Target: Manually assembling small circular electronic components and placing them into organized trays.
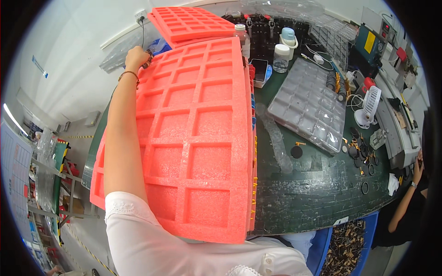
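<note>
My left arm reaches over a large red foam tray (209, 163) with rows of square pockets. At the tray's far left edge is my left hand (136, 58), its fingers curled. A small dark piece (148, 60) shows at the fingers; its kind is too small to make out. The pockets that show hold nothing. This tray lies on top of others, with blue and yellow edges peeking out along its right side. My right hand is out of view.
Behind lies another red foam tray (191, 20). On the green table (294, 198) are a clear compartment tray (308, 103), jars, a white fan (369, 106) and several dark round parts (357, 152). A blue bin (324, 250) of small parts stands below; a co-worker's arm (404, 202) is at right.
</note>
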A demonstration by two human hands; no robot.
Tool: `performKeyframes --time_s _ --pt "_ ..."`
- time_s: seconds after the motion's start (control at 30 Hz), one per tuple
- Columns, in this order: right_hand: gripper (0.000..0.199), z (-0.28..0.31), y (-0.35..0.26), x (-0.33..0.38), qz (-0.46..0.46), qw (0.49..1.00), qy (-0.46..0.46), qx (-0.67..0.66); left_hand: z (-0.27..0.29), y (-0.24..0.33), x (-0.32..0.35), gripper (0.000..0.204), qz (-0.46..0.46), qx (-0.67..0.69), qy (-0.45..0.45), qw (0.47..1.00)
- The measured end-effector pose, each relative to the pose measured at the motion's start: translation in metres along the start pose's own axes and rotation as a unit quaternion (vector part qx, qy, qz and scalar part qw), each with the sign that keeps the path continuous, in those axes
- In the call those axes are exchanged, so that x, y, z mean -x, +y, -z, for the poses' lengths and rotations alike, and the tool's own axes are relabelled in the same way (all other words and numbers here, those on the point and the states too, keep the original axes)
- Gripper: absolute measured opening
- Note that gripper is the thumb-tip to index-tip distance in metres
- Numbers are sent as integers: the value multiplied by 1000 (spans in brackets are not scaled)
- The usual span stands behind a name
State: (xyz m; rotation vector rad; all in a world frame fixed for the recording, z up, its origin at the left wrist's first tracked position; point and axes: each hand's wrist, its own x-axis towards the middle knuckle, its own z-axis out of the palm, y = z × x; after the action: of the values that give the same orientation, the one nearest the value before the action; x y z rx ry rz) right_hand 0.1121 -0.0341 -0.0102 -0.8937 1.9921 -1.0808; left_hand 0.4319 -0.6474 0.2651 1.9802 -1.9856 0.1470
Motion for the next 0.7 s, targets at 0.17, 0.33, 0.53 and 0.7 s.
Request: performKeyframes --time_s 0.17,0.33,0.53,0.7 --pt "35 1 -1 8 -2 1000 16 -2 1 11 3 28 -20 -8 7 1000" --pt "35 8 -4 20 14 999 27 18 -30 -5 -36 15 -92 72 -130 985" --pt "34 29 1 54 108 994 12 14 43 -87 -126 37 -179 -131 95 971" --pt "34 63 9 136 28 996 27 80 65 40 -24 34 -279 -116 105 947"
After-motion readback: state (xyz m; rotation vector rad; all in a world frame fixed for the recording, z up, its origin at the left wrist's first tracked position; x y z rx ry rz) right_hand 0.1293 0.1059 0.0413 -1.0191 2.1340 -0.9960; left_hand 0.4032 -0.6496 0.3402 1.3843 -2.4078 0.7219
